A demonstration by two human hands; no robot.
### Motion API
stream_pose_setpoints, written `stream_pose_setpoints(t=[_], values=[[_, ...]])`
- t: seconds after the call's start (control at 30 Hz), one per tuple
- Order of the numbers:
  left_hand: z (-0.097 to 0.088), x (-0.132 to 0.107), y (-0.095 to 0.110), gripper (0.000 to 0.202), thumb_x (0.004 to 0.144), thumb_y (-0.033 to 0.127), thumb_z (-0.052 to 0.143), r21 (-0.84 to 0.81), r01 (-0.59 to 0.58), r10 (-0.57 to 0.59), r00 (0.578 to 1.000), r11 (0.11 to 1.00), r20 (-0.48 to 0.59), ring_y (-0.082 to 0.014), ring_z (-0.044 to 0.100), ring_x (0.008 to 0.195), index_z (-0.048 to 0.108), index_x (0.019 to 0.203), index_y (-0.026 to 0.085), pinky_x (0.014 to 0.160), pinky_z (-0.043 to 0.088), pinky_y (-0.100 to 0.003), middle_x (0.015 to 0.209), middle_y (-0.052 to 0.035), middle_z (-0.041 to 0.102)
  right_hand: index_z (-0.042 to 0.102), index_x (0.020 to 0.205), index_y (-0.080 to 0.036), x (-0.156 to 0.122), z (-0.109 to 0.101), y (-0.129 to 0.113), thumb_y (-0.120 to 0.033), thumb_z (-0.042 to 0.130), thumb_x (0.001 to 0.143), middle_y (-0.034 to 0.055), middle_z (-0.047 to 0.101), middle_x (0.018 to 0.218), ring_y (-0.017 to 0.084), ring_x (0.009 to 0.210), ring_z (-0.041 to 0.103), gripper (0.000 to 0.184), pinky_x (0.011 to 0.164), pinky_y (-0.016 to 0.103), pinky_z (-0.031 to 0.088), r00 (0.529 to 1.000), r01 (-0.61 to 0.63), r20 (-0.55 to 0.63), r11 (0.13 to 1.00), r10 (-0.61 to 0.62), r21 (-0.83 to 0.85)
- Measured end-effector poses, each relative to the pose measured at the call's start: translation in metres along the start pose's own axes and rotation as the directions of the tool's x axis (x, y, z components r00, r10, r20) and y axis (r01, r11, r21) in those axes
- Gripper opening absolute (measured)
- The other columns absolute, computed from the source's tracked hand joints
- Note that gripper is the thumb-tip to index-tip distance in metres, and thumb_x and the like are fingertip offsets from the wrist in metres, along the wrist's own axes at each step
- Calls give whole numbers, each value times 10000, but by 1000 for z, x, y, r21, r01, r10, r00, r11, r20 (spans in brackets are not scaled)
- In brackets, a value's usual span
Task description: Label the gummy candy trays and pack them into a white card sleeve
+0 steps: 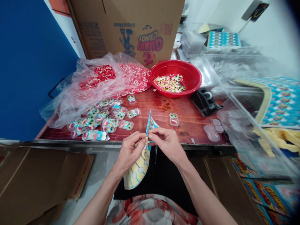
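Observation:
A sticker sheet, with a yellowish backing and blue outlines, hangs curved in front of me at the table's front edge. Its upper edge is pinched between thumb and fingers of my left hand. Close beside, my right hand is closed on the blue printed part of the same sheet, fingertips nearly touching the left ones. Whether a single sticker is partly lifted there is hidden by the fingers. Just beyond the hands lies a small clear candy pack with green eye gummies. To the left is a pile of labelled packs.
Behind the pile lies a plastic bag of red and white gummies. A red bowl holds eye candies. On the right are a black tape dispenser, clear blister shells and another sticker sheet. A cardboard box stands behind.

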State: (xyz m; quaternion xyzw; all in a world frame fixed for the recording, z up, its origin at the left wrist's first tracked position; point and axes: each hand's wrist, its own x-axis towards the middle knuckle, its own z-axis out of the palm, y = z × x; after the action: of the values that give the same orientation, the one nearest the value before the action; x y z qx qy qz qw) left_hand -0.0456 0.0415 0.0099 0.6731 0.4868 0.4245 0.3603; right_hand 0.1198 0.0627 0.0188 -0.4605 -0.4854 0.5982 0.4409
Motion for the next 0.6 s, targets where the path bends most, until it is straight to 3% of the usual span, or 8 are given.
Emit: stream_pose_setpoints(t=[0.17, 0.4, 0.6], values=[[-1, 0, 0, 173, 944, 194, 534, 16, -13, 13, 1000, 1000, 20, -125, 602, 731, 700, 897, 180, 681, 443, -232, 812, -15, 666, 751, 752, -172, -1, 2, -1, -303, 667, 808, 20, 663, 721, 151, 679, 628, 165, 666, 289, 598, 997, 81, 8, 988, -80, -133], [-1, -1, 4, 163, 933, 208, 550, -57, 58, -58, 998, 997, 13, -127, 600, 728, 701, 880, 177, 680, 451, -234, 825, -16, 673, 778, 786, -183, 0, 2, 3, -335, 721, 798, 15, 690, 760, 156, 699, 661, 163, 678, 291, 613, 999, 18, 44, 999, -19, 36], [-2, -2, 4, 146, 921, 228, 577, -107, 117, -118, 993, 987, 1, -116, 575, 702, 708, 881, 178, 660, 440, -224, 786, -2, 651, 790, 813, -189, -2, 3, 1, -341, 721, 826, 20, 709, 775, 157, 714, 666, 168, 707, 293, 611, 998, 55, 34, 998, -56, 12]])
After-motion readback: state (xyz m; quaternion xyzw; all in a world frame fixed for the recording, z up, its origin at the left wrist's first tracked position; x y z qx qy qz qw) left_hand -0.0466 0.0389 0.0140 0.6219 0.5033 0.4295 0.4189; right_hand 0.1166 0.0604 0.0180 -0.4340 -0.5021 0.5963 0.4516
